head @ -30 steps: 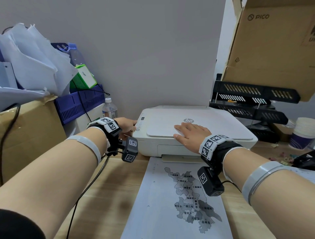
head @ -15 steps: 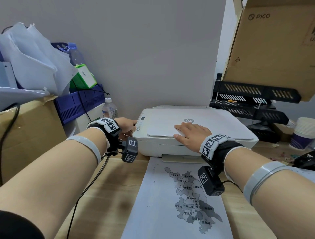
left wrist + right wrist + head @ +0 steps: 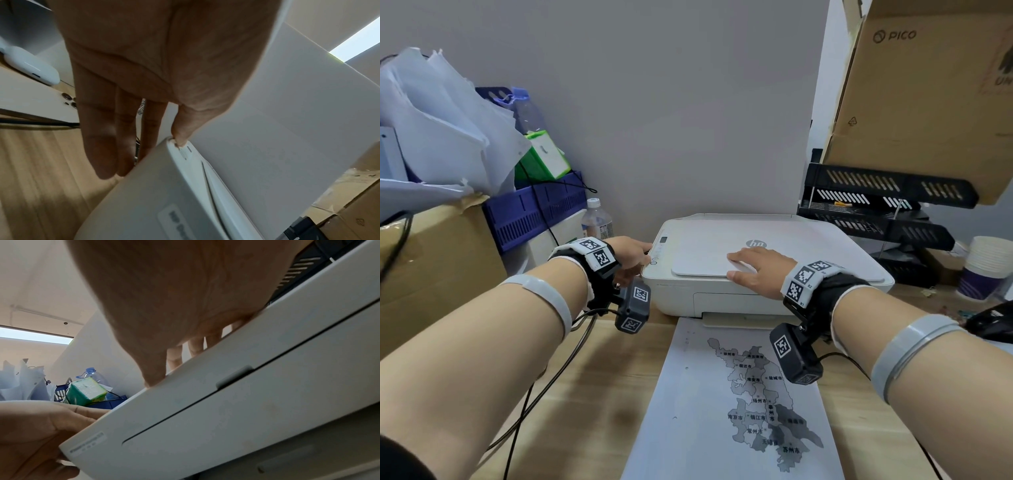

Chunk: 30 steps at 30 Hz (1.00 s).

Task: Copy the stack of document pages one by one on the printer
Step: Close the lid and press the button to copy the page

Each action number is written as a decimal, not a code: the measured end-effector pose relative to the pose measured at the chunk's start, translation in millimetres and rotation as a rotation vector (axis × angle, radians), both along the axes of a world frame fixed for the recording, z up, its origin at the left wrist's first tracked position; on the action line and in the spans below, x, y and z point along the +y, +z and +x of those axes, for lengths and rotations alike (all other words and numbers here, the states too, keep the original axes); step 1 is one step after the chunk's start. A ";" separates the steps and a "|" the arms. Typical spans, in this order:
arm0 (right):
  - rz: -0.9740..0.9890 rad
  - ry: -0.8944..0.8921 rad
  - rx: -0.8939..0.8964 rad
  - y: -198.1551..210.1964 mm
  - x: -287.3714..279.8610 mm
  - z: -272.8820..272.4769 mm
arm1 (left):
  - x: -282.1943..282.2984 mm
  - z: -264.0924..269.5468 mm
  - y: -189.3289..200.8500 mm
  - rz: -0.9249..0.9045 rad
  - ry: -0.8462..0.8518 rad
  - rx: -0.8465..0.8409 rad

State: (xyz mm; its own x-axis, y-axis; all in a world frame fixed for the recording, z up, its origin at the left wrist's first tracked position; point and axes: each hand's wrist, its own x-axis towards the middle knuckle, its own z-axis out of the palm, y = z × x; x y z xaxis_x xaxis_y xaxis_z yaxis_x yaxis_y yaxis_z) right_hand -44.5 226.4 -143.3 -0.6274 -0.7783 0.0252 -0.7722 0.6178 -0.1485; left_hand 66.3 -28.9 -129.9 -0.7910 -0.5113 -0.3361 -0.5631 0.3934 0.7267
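Fingers (image 3: 739, 258) of right hand (image 3: 760, 272) flat, spread on printer (image 3: 808, 260) lid, gripping nothing; likely pressing lid shut over page. Left hand (image 3: 631, 255) thumb tip (image 3: 180, 139) on control-panel button, fingers straight down printer side, probably starting copy. Map page (image 3: 722, 411) flat on desk (image 3: 585, 394) before output slot.

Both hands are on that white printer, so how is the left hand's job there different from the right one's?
The left hand sits at the printer's left edge, its thumb touching the control strip; the right hand lies on top, on the closed lid. The left hand's fingers point down the printer's side; the right hand's spread flat. Neither hand holds anything, and both wear marker-tagged wrist cameras.
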 end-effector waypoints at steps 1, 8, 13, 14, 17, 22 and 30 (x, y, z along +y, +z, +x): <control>0.005 0.010 -0.003 1.4 0.0 -1.5 | 2.0 0.9 1.2 -0.022 0.009 0.004; 0.118 -0.022 0.143 16.7 2.1 -1.8 | 13.8 -8.7 24.4 -0.326 0.030 0.060; 0.158 0.063 0.365 24.9 1.9 2.6 | 31.6 -18.9 39.2 -0.098 0.006 0.102; 0.142 0.083 0.407 27.7 3.2 2.3 | 35.8 -19.9 40.0 -0.067 -0.001 0.093; 0.053 0.099 0.511 40.1 6.3 -1.1 | 47.4 -21.9 46.0 0.053 -0.038 0.077; -0.205 0.057 0.607 76.0 -2.2 -15.4 | 54.5 -34.0 68.3 0.224 -0.008 0.308; -0.551 -0.063 0.712 108.7 -14.6 -36.7 | 41.4 -80.3 108.3 0.296 0.094 0.663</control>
